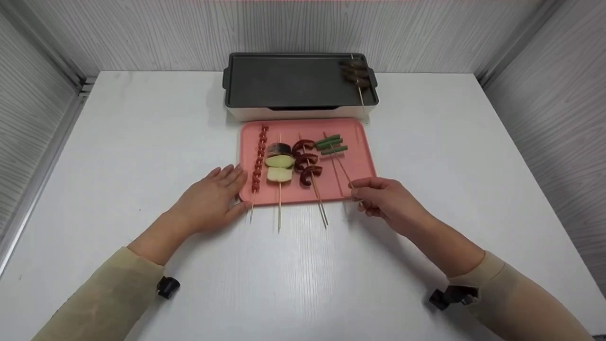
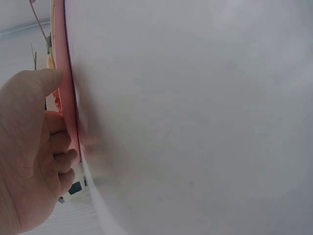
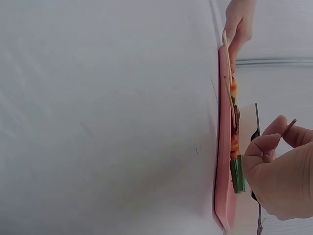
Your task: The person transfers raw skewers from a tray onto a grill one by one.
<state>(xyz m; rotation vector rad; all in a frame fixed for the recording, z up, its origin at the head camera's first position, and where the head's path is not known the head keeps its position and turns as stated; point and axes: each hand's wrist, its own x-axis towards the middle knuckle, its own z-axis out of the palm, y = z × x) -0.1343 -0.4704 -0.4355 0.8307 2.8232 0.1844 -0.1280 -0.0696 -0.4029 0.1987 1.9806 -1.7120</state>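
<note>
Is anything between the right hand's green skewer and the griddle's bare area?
Only the pink tray's far rim and the front edge of the griddle separate the green skewer from it; a dark skewer occupies the griddle's right end.

Counts, now: hands, 2, i.e. 1 left hand [image 1: 208, 201] and 1 right hand [image 1: 392, 201]; sleeves [image 1: 109, 284], 2; black wrist devices [image 1: 168, 287], 2. White table [image 1: 303, 284], 1. Pink tray [image 1: 360, 161], 1. Grill [image 1: 284, 78], 1, with 2 side handles [image 1: 227, 78]. Skewers, n = 5: 4 at the tray, 1 on the grill. By kind: red-piece skewer [image 1: 259, 159], 1, pieces too small to count reliably; mixed skewer [image 1: 279, 174], 1, bearing 3 pieces (1 dark-skinned, 1 yellow-green, 1 pale); curled red-brown skewer [image 1: 307, 157], 1, 3 pieces; green skewer [image 1: 334, 150], 1, 3 pieces; dark brown skewer [image 1: 355, 73], 1, blurred, piece count uncertain.
</note>
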